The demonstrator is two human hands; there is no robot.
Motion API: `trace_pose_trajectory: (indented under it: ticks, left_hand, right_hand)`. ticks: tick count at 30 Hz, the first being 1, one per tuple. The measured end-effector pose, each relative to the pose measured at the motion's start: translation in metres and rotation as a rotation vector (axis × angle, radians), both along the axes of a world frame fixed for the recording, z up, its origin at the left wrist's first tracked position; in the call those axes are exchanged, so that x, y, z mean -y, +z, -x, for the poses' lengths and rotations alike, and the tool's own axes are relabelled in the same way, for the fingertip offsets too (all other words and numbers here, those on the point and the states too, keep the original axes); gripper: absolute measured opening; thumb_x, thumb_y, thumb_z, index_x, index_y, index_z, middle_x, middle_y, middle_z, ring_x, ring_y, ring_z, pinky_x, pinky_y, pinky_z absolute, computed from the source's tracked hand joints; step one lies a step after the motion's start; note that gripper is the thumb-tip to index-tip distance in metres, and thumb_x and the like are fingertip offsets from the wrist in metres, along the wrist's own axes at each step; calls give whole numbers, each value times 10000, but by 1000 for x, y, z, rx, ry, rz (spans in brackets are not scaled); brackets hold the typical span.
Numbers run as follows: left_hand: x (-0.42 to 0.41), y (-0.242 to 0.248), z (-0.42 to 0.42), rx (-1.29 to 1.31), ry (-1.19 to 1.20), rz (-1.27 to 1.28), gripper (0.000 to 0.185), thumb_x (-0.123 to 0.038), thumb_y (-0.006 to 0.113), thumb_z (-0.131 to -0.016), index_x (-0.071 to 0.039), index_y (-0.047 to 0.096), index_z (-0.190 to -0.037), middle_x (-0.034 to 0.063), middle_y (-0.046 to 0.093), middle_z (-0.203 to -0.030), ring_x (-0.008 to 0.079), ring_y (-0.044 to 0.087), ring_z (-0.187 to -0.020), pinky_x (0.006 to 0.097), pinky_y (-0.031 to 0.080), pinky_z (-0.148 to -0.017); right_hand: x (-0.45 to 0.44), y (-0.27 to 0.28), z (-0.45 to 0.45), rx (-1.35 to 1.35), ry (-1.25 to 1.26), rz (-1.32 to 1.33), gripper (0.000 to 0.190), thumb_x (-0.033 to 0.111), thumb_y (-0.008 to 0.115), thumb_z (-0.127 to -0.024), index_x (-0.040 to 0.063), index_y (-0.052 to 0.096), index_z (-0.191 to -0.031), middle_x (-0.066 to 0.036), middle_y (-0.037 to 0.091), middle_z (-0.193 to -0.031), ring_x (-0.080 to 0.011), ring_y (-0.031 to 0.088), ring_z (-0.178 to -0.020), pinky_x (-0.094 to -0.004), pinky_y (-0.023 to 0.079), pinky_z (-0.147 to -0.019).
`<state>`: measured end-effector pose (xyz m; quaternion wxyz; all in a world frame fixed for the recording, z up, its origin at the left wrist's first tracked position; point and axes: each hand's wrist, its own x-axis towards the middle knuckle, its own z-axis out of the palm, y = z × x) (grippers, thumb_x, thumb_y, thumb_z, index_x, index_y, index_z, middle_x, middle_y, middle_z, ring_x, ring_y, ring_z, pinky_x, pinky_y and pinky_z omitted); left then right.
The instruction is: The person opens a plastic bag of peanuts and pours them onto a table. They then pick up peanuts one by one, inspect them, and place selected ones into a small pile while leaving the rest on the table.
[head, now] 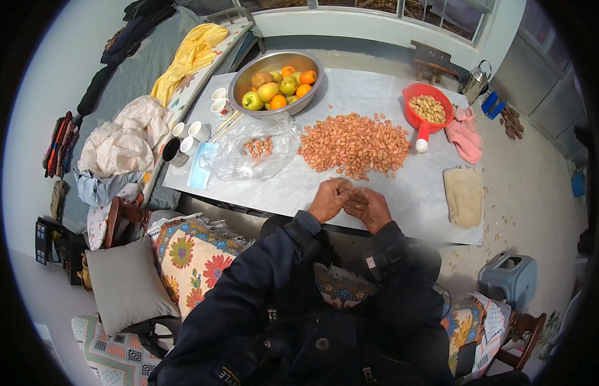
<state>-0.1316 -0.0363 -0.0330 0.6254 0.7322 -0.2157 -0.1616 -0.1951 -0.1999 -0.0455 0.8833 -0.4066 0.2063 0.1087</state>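
My left hand and my right hand meet above the front edge of the table, fingers curled and fingertips together. Anything pinched between them is too small or hidden to make out. Just beyond them lies a broad heap of shelled, pink-skinned peanuts. A clear plastic bag, with a small lot of shelled peanuts in or on it, spreads left of the heap. To the right, a red plastic ladle holds peanuts in their shells.
A metal basin of fruit stands at the back left, near white cups, chopsticks and a blue face mask. A pink cloth and a folded beige cloth lie right. A grey plastic stool stands on the floor.
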Motion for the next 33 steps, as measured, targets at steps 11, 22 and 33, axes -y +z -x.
trace_pose_trajectory:
  ticks: [11,22,33]
  left_hand:
    - [5,-10,-13,438,23,-348,176,-40,629,-888,56,679,-1027,218,685,-839,328,668,-737,399,518,-682]
    - [31,-16,-25,679,-136,-683,146,-98,623,-877,-5,654,-986,232,677,-922,452,646,-810,507,520,-677]
    - [13,5,-12,430,-82,-285,218,-98,676,-907,53,647,-1061,199,631,-774,248,627,-707,370,497,-660]
  right_hand:
    - [25,-19,18,-17,-127,-217,545,464,420,-1081,-43,588,-1189,-169,666,-1140,-315,657,-1079,-463,531,-996]
    - [33,-26,22,37,-195,-372,584,492,422,-1075,-54,596,-1189,-207,647,-1203,-347,621,-1157,-488,473,-1079]
    - [21,-30,23,8,-109,-337,545,474,439,-1076,-39,582,-1187,-165,648,-1175,-290,637,-1123,-450,512,-1020]
